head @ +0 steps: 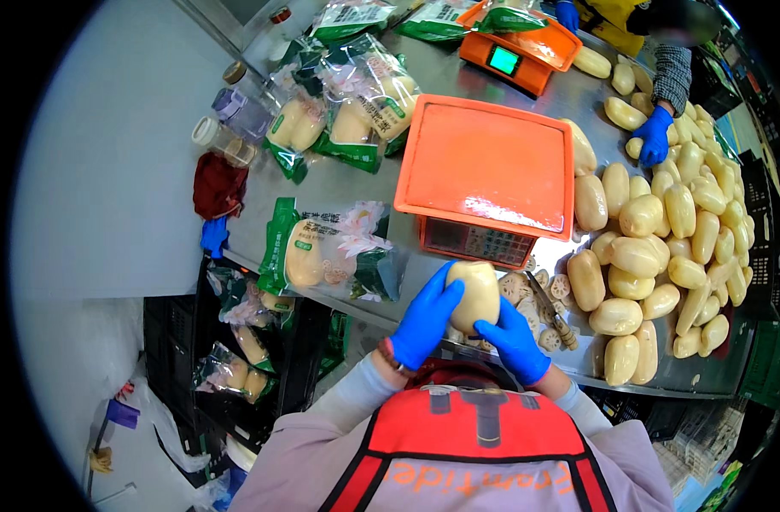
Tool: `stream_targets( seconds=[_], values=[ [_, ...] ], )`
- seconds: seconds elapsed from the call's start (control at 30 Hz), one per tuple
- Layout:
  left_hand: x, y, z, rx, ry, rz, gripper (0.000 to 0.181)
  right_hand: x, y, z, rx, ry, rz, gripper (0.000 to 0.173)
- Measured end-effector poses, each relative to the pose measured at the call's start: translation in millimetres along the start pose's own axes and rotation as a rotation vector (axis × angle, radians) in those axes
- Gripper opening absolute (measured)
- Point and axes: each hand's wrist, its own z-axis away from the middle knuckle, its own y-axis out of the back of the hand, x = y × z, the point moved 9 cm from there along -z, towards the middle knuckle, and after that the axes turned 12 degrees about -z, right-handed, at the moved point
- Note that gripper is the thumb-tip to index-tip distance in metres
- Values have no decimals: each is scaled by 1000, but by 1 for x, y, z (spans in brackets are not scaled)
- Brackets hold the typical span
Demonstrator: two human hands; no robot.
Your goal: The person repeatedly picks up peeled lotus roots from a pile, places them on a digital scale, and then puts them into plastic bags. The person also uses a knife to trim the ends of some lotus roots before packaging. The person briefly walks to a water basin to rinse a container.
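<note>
Between my blue-gloved hands is one peeled lotus root section. My left hand grips its left side, and my right hand touches its lower right side with the fingertips. Just beyond them stands an orange scale with a bare tray. To the right of my hands, cut lotus root slices and a knife lie at the table's near edge. A large pile of peeled lotus roots covers the right side. A printed plastic bag with a lotus root inside lies to the left.
Several filled bags lie at the back left, beside bottles and a dark red cloth. A second orange scale stands behind. A co-worker's gloved hand reaches into the pile. A black crate holds bags below the table's left.
</note>
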Motion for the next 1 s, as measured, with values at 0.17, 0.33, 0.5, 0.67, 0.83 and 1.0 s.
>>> stream_targets(
  seconds=[0.17, 0.33, 0.5, 0.67, 0.83, 1.0],
  values=[
    [-31, 64, 67, 185, 123, -44, 42, 42, -27, -19, -145, -222, 165, 68],
    [-78, 141, 107, 419, 351, 156, 40, 33, -39, -61, -129, -198, 281, 71],
    [-102, 139, 69, 364, 366, 421, 35, 14, -49, -92, -187, 112, 917, 84],
    [-131, 154, 64, 323, 279, 180, 29, 19, -97, -126, -242, 139, 1139, 71],
    [-119, 149, 73, 221, 299, 124, 30, 100, -109, -162, -224, -76, 584, 31],
    [-127, 159, 75, 156, 314, 124, 28, 113, -107, -171, -41, 28, -31, 26]
  ],
)
